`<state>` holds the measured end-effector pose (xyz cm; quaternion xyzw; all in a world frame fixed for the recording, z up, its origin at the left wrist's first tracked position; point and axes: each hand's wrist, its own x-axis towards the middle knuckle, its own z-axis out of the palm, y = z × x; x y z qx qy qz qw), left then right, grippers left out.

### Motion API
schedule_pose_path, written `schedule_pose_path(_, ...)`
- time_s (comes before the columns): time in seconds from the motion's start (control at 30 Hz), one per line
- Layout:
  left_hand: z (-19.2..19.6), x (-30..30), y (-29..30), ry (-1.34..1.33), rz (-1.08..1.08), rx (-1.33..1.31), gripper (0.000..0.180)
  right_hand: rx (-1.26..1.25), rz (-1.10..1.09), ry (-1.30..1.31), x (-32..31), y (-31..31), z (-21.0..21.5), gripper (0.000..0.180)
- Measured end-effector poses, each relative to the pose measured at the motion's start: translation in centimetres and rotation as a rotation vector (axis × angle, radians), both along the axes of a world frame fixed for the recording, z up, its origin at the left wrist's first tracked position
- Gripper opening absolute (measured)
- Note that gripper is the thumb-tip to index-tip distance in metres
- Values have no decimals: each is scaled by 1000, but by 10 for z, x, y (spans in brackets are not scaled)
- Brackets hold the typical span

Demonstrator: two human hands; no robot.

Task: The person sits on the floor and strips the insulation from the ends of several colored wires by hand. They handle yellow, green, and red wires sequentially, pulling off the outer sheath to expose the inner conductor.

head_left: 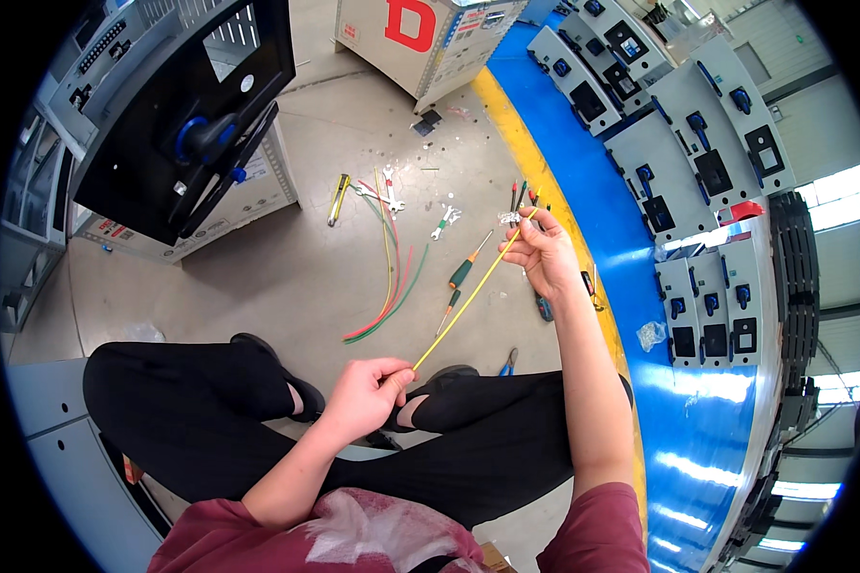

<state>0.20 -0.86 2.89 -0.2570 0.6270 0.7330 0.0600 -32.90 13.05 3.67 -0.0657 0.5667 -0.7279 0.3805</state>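
I see the left hand [365,392] nearest me, over the black trousers [506,425], thumb and forefinger pinching the lower end of a thin yellow wire [464,303]. Its other fingers curl in toward the palm. Farther out and to the right, the right hand [545,256] is half open, with thumb and fingertips pinching the same wire near its upper end. So the wire runs between the two hands on a slant, smooth, slender and nearly straight, above the floor.

Beyond the left hand, on the dull grey floor [287,286], I make out a loose bundle of wires [389,296] in red, green and yellow, slack and gently curved. Just left of the held wire lies a screwdriver [463,271] with a green-and-orange grip and a metal shaft. Past these I find metal wrenches [395,202] and, beside them, a yellow utility knife [338,200]. Farther off, a boxy carton [392,43] bears a large red mark, and flat grey panels [664,172] with black cutouts rest over glossy blue flooring [583,162].
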Motion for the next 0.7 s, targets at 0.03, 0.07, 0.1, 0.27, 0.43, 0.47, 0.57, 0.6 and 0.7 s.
schedule_pose_path(0.03,0,1,0,1,-4,4,20,-4,10,-9,1,0,0,24)
schedule_pose_path(0.07,0,1,0,7,2,31,20,-8,21,-18,1,0,1,23)
schedule_pose_path(0.1,-1,2,0,13,8,59,20,-33,23,-23,1,0,2,22)
schedule_pose_path(0.27,0,5,1,26,25,98,21,-122,25,-38,5,0,7,19)
schedule_pose_path(0.43,-1,4,3,43,43,113,21,-68,-52,-19,12,-4,6,22)
schedule_pose_path(0.47,-2,5,2,37,35,127,22,-44,-55,-4,14,-6,7,23)
schedule_pose_path(0.57,-11,5,0,35,27,176,22,40,98,-17,22,-11,4,25)
schedule_pose_path(0.6,-12,4,0,44,37,198,22,59,153,-25,25,-11,3,26)
schedule_pose_path(0.7,-21,4,-2,74,87,275,23,127,210,-35,36,-18,-6,26)
